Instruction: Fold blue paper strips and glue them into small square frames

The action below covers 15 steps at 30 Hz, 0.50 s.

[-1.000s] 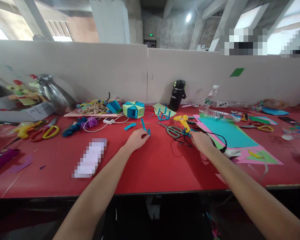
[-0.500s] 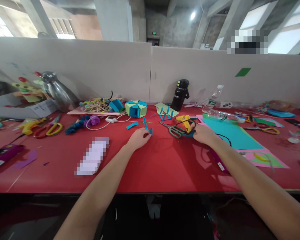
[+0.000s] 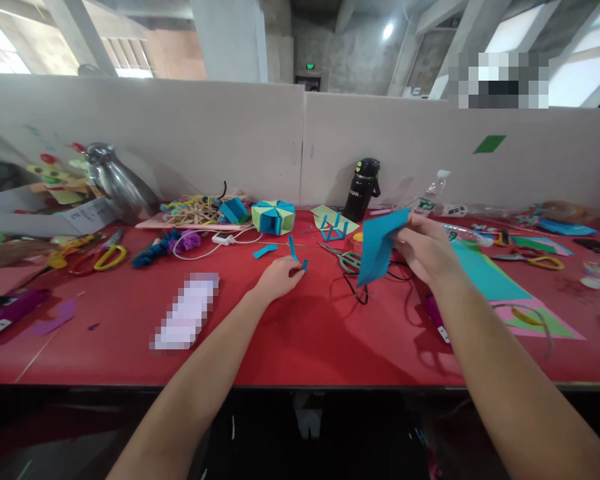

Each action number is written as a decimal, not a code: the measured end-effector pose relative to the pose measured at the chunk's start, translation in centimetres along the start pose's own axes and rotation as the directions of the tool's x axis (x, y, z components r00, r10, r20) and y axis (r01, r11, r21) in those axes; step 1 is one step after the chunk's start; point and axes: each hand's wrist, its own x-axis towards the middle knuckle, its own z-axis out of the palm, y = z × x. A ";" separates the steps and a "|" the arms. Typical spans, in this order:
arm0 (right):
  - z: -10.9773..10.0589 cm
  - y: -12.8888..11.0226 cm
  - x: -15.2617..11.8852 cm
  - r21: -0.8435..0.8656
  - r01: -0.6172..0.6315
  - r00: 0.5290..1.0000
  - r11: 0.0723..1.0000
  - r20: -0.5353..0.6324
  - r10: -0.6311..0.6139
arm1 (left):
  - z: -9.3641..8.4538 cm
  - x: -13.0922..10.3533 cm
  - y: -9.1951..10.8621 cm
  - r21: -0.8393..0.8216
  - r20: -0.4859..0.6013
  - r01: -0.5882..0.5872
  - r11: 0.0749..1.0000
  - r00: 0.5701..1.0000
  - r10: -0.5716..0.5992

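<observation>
Low over the red table (image 3: pixel 310 347), my left hand (image 3: pixel 279 279) is closed on a small blue paper strip (image 3: pixel 305 265). Just behind its fingers is another blue strip (image 3: pixel 293 247), and a short blue piece (image 3: pixel 265 251) lies to the left. My right hand (image 3: pixel 423 247) pinches the corner of a blue sheet of paper (image 3: pixel 377 250), which hangs above the table. Beneath and behind that sheet are green-handled scissors (image 3: pixel 349 261) and a black cord (image 3: pixel 354 291); the yellow glue gun (image 3: pixel 359 237) is mostly hidden by it.
A green and blue paper box (image 3: pixel 273 219) and a blue strip frame on green paper (image 3: pixel 333 230) stand at the back, near a black bottle (image 3: pixel 363 189). A phone (image 3: pixel 187 312) lies front left. Coloured sheets (image 3: pixel 490 277) are at right. Another person's hand (image 3: pixel 10 253) reaches in far left.
My right hand has lifted the blue paper off the table beside the glue gun. My left hand has stayed put. Another person's hand has come in at the far left.
</observation>
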 end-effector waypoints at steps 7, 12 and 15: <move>5.1 -2.0 0.3 0.271 0.351 0.935 0.896 -0.157 -0.319 | 0.0 -0.1 -0.4 -0.023 -0.100 0.013 1.000 0.995 -0.015; 7.9 1.1 -1.8 0.109 0.373 0.927 0.921 -0.009 -0.375 | -1.9 0.5 -0.2 -0.326 -0.311 0.032 0.945 0.940 -0.139; 9.5 2.1 -5.5 -0.112 0.559 0.803 0.822 0.322 -0.502 | -4.2 0.0 0.3 -0.599 -0.281 0.037 0.800 0.925 -0.254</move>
